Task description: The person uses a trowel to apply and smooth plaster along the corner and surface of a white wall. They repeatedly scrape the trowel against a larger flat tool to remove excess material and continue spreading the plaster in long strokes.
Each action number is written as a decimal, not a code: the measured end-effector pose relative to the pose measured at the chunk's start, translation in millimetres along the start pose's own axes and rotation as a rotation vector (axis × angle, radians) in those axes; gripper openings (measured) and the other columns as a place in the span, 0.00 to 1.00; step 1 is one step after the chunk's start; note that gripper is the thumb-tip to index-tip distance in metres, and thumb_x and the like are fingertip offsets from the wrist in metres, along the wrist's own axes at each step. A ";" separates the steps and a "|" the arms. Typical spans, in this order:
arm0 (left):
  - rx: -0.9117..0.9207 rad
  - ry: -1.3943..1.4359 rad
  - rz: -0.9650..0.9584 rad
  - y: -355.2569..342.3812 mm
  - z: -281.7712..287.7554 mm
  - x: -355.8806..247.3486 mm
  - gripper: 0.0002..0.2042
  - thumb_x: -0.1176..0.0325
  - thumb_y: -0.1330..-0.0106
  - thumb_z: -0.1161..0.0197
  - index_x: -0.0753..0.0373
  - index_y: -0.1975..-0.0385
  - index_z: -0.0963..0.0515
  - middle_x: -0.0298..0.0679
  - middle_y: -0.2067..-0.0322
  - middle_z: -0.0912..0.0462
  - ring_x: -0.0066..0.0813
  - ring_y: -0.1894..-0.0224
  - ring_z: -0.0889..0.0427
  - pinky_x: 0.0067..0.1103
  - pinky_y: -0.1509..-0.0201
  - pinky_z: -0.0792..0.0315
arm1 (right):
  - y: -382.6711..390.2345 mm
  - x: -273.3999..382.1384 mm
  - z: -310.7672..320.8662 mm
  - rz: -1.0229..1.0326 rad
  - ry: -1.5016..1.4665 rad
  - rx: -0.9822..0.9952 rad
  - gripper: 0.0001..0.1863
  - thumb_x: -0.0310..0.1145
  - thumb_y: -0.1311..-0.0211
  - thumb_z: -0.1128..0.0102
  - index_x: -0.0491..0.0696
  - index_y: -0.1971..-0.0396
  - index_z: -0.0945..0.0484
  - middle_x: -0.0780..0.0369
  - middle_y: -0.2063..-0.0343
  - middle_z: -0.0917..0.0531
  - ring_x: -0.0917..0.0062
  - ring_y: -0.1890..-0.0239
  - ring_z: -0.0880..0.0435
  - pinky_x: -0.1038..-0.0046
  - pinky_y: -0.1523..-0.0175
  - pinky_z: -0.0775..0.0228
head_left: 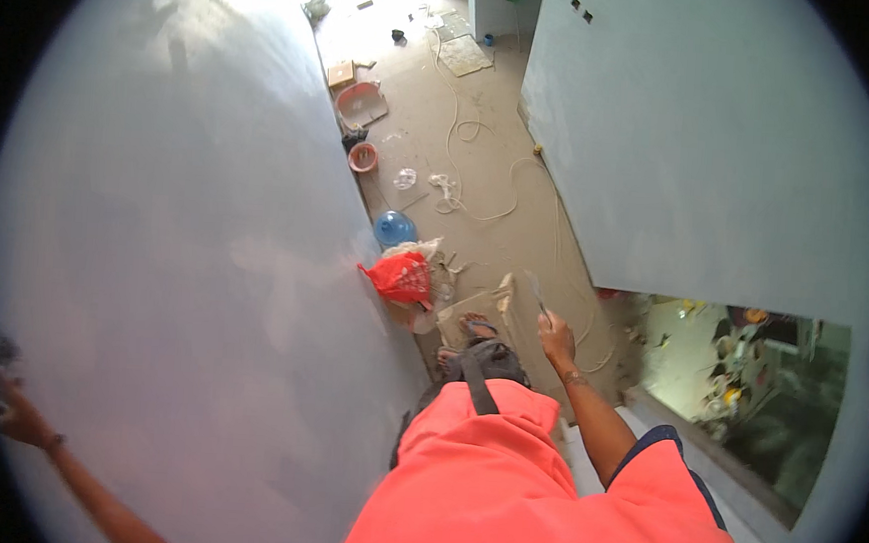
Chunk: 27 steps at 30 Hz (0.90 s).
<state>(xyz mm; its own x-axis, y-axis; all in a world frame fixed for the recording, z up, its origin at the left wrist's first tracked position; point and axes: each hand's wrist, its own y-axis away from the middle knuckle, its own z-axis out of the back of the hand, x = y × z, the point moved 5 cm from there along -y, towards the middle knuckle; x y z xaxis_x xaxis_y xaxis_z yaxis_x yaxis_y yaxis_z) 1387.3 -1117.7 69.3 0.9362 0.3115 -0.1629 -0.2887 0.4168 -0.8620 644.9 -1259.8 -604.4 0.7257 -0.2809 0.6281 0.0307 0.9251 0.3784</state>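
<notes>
My right hand (556, 341) is closed round the handle of a putty knife (538, 292), its pale blade pointing up and away over the floor. Out at the far left, my left hand (20, 415) is raised beside the grey-white wall (205, 287). Its fingers look curled, and a dark, blurred thing (2, 353) shows just beyond them. The picture's dark rim hides part of that hand, so what it grips cannot be made out. Smooth, cloudy patches mark the wall surface.
Along the wall's foot lie a red plastic bag (400, 277), a blue rounded container (394, 228), a red bucket (363, 157) and a pink basin (362, 105). A white cable (512, 192) snakes over the floor. An opening (707, 363) in the right wall shows a cluttered space below.
</notes>
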 end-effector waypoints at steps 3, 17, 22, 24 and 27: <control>0.191 0.387 0.436 133.1 -72.9 -32.8 0.27 0.63 0.31 0.34 0.68 0.35 0.32 0.52 0.46 0.18 0.38 0.54 0.11 0.26 0.58 0.13 | 3.8 86.6 12.2 0.121 -0.080 -0.042 0.23 0.42 0.33 0.43 0.41 0.46 0.22 0.44 0.63 0.16 0.52 0.63 0.13 0.57 0.58 0.26; 0.579 0.599 0.640 350.0 -165.8 -310.5 0.17 0.67 0.24 0.48 0.70 0.42 0.27 0.55 0.66 0.16 0.43 0.65 0.14 0.35 0.62 0.24 | 159.5 395.2 108.0 0.749 -0.301 0.636 0.28 0.31 0.28 0.50 0.48 0.29 0.36 0.48 0.73 0.20 0.56 0.73 0.19 0.59 0.63 0.28; 0.547 0.516 0.624 347.3 -145.5 -307.6 0.15 0.72 0.26 0.50 0.71 0.44 0.27 0.58 0.67 0.17 0.57 0.65 0.16 0.38 0.65 0.26 | 177.5 409.7 110.5 0.738 -0.265 0.643 0.29 0.27 0.28 0.51 0.54 0.28 0.36 0.56 0.78 0.23 0.73 0.78 0.23 0.70 0.63 0.25; 0.574 0.495 0.537 352.4 -140.5 -306.8 0.15 0.74 0.27 0.49 0.71 0.44 0.26 0.58 0.69 0.17 0.54 0.67 0.15 0.37 0.65 0.25 | 186.6 402.9 104.7 0.709 -0.295 0.643 0.29 0.27 0.28 0.51 0.54 0.28 0.36 0.56 0.78 0.23 0.73 0.77 0.22 0.70 0.64 0.25; 0.588 0.501 0.573 364.8 -134.8 -304.7 0.16 0.71 0.26 0.50 0.71 0.43 0.26 0.60 0.67 0.18 0.56 0.66 0.16 0.38 0.64 0.25 | 194.0 388.1 93.5 0.635 -0.313 0.654 0.28 0.26 0.29 0.51 0.50 0.29 0.34 0.56 0.76 0.21 0.74 0.77 0.22 0.70 0.66 0.25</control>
<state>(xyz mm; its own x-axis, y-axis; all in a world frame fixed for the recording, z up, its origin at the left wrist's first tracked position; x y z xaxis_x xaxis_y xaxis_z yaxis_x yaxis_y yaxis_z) 1023.8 -1175.6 -260.2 0.5595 0.2565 -0.7882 -0.6554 0.7190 -0.2312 868.3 -1213.3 -223.8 0.2559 0.0799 0.9634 -0.7625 0.6293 0.1503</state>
